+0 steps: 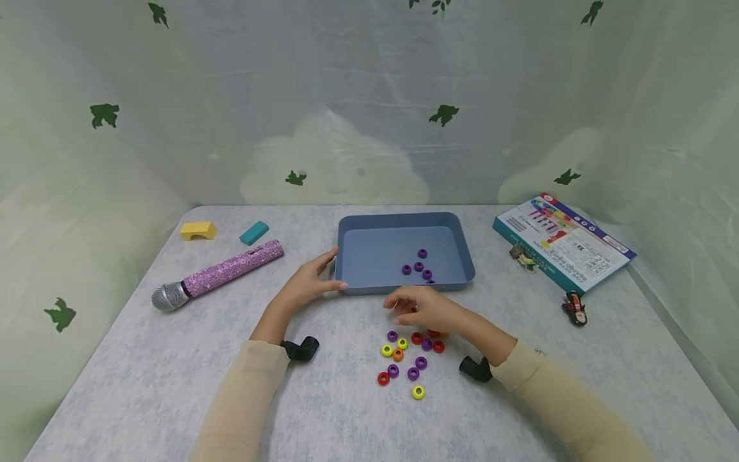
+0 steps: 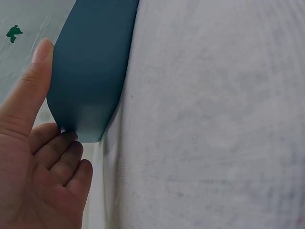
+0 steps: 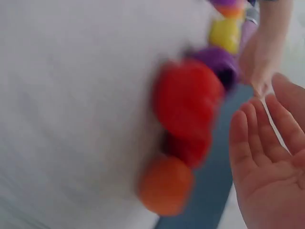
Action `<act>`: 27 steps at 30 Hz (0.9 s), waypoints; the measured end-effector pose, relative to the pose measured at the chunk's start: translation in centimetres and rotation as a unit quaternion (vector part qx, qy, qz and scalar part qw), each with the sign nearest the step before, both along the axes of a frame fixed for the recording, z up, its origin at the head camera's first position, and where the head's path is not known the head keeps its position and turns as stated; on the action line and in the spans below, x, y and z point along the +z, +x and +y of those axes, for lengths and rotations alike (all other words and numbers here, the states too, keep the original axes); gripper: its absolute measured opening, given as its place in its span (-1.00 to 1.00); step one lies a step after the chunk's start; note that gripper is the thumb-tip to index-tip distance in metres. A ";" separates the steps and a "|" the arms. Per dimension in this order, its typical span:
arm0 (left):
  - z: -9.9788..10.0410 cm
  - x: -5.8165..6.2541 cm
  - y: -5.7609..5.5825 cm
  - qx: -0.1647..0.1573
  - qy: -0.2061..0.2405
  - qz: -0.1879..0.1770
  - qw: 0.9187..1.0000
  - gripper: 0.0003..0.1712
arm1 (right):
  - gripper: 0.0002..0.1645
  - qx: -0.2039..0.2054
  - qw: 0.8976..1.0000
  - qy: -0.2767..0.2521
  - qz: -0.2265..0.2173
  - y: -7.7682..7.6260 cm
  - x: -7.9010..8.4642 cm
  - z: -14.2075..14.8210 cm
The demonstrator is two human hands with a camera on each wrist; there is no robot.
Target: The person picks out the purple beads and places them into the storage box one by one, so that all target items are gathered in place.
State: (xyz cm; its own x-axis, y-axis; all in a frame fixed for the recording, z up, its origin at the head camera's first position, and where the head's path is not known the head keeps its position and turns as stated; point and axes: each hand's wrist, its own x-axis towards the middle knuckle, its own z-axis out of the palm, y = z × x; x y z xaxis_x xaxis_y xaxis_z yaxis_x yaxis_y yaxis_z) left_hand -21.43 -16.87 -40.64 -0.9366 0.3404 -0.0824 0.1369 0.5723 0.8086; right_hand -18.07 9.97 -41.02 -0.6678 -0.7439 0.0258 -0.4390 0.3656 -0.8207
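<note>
the tray (image 1: 369, 256) lies on the tabletop (image 1: 144, 372) toward the back, squarely in front of the person and within reach of both arms. the left hand (image 1: 312, 282) rests at its near left corner, thumb by the front wall and fingers along the side, spread rather than clenched, apparently to steady it. the right hand (image 1: 430, 307) hovers just in front of the tray, above the loose beads (image 1: 402, 344); its fingers are relaxed and slightly bent, with nothing visibly grasped, though a little red shows below them in the head view. red, yellow, orange and purple pieces lie scattered between the two forearms, seemingly kept near the tray so that either hand can reach them easily. inside the tray are only purple beads (image 1: 418, 266), grouped right of the middle, one partly hidden by the front wall. the printed box (image 1: 566, 244) lies flat at the right; its contents cannot be seen. the glittery microphone (image 1: 231, 268) and two toy blocks (image 1: 198, 231) sit well apart at the left, probably out of the way.
</note>
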 end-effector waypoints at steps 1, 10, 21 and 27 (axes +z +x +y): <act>-0.1 -0.4 -0.3 -0.001 -0.004 0.001 1.000 -0.05 | -0.66 0.005 1.000 0.014 -0.014 0.3 -0.3 -0.1; -0.6 -2.3 -1.4 0.005 -0.002 0.009 1.000 0.00 | -0.80 0.057 0.995 0.077 -0.002 0.8 -1.6 -0.5; -0.7 -2.3 -1.3 0.014 -0.013 0.005 1.000 0.00 | -0.73 -0.030 0.999 0.010 0.022 -1.0 0.2 0.5; -0.7 -2.3 -1.3 0.007 -0.015 0.008 1.000 -0.02 | -0.73 -0.168 0.985 -0.037 0.030 -4.8 0.6 2.7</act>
